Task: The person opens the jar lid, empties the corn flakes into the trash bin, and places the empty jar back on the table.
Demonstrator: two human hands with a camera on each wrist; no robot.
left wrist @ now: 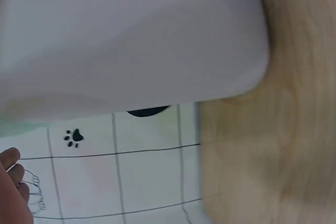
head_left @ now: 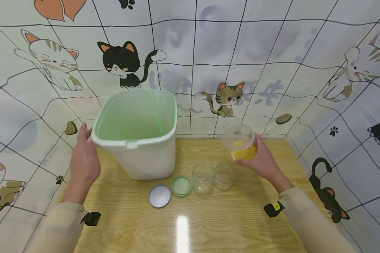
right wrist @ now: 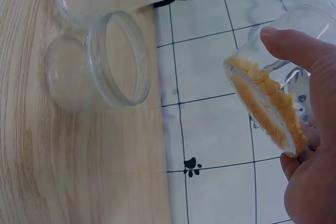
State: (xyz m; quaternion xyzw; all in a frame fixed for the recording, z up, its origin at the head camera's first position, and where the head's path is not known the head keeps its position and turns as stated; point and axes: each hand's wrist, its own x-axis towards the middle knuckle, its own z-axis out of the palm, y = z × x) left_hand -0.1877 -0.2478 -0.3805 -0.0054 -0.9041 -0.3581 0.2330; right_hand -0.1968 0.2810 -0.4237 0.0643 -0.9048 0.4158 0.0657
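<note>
My right hand [head_left: 262,160] grips a clear plastic jar [right wrist: 286,72], its thumb on one side and fingers on the other. Yellow flakes [head_left: 245,151] lie in the bottom of this jar, which is raised above the table and tilted, mouth toward the left. My left hand [head_left: 84,160] is beside the left rim of a white bin [head_left: 152,160], fingers pointing up. In the left wrist view only a few loosely bent fingers [left wrist: 16,174] show, below the bin's wall. Pale green lines the inside of the bin.
Two clear jars, one taller glass jar [head_left: 203,179] and one shorter jar [head_left: 223,177], stand side by side before the bin. Left of them lie a green lid [head_left: 181,186] and a silver-white lid [head_left: 159,195]. A cat-print sheet [head_left: 209,70] surrounds the wooden table [head_left: 209,225].
</note>
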